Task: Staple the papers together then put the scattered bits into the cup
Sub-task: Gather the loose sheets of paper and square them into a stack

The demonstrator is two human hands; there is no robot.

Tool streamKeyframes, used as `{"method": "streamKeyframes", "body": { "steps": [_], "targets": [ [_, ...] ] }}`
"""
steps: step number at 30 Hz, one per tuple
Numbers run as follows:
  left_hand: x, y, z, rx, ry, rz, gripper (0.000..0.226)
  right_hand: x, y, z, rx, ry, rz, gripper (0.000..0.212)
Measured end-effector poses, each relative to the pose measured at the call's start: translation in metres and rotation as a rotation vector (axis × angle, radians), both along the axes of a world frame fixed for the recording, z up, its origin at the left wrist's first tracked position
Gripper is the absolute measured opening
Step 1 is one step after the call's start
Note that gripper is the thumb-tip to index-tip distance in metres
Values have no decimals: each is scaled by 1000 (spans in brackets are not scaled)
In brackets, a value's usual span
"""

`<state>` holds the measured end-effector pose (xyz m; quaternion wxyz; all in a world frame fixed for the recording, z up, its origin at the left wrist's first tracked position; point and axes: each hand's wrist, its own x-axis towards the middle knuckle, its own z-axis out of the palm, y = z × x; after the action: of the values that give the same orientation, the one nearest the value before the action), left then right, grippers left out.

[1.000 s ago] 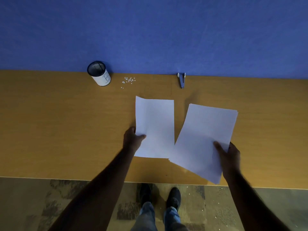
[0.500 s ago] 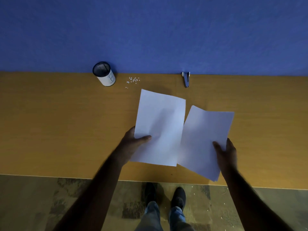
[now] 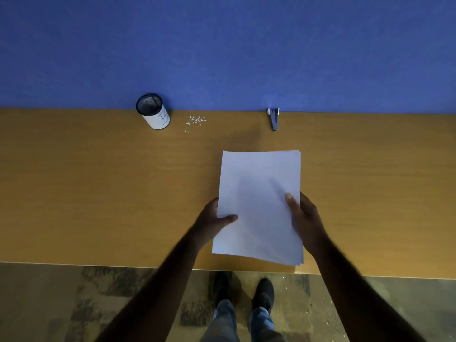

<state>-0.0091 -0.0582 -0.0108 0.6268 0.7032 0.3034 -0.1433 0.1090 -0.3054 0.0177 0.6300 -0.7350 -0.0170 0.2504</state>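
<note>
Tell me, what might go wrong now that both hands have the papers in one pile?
1. The papers are not quite square: sheet edges peek out at the near right corner, so a staple could lock them in crooked.
2. The stapler lies far back by the wall; letting go with the right hand or left hand to fetch it may let sheets slide.
3. The tiny bits beside the cup could scatter if brushed.

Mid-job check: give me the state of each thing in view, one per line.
White paper stack: gathered, held at both sides.
Left hand: grips stack.
Right hand: grips stack.
Grey stapler: untouched by blue wall.
Black mesh cup: upright.
White paper bits: scattered on table.
</note>
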Motion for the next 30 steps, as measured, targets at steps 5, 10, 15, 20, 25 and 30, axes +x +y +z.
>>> {"method": "streamKeyframes", "body": {
  "steps": [5,10,15,20,25,30],
  "targets": [
    [0,6,0,-26,33,170,74,7,12,14,-51,-57,96,26],
    [5,12,18,14,-97,233,67,15,18,31,-51,-109,105,30],
    [12,14,44,66,-205,213,36,21,26,41,-62,-135,14,23],
    [21,12,63,138,-271,240,37,20,32,53,52,-179,-89,29],
    [23,14,69,101,-295,182,42,14,34,56,76,-210,-113,30],
    [21,9,75,54,-277,169,38,9,31,59,-5,-245,-52,29]
  ]
}}
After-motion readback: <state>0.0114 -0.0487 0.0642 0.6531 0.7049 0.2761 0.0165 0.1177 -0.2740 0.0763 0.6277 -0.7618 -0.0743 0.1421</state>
